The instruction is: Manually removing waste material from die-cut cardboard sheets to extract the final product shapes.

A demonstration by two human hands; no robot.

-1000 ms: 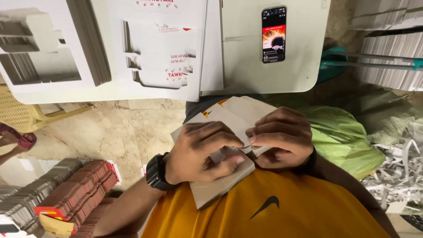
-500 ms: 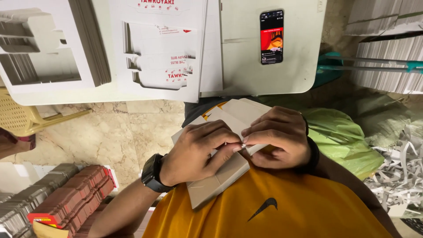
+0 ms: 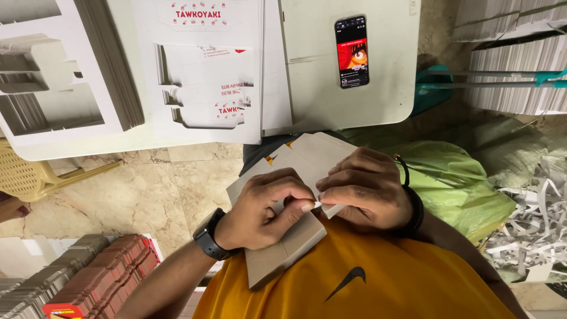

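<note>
Centrally, both hands meet over a flat grey cardboard blank [image 3: 295, 236] lying on the person's lap, against the yellow shirt [image 3: 366, 283].

1. Left hand [image 3: 266, 212]: fingers curled, thumb and forefinger pinched shut on a small edge or tab of the blank at its mid-right side. Black smartwatch [image 3: 208, 236] on the wrist.
2. Right hand [image 3: 366, 189]: fingers folded down onto the blank, fingertips touching those of the left hand at the same tab; grip closed on the blank. Black band [image 3: 413, 207] on the wrist.
3. Blank: tilted, far end toward the table, near corner resting on the shirt.

Surroundings:
- White table [image 3: 354, 100] beyond the lap. Smartphone [image 3: 352, 52] w/ lit screen lies near the table's right edge.
- Stack of white die-cut printed sheets [image 3: 207, 77] at table centre; 2nd stack of cut-out sheets [image 3: 59, 77] at the table's left end.
- Green plastic bag [image 3: 460, 183] just beside the right wrist.
- Shredded paper offcuts [image 3: 531, 218] at far right, on the floor.
- Stacks of red-edged flat cartons [image 3: 100, 277] on the floor, lower left.
- Grey sheet piles [image 3: 514, 77] upper right.
- Yellow plastic chair [image 3: 23, 177] at the left, partly under the table.
</note>
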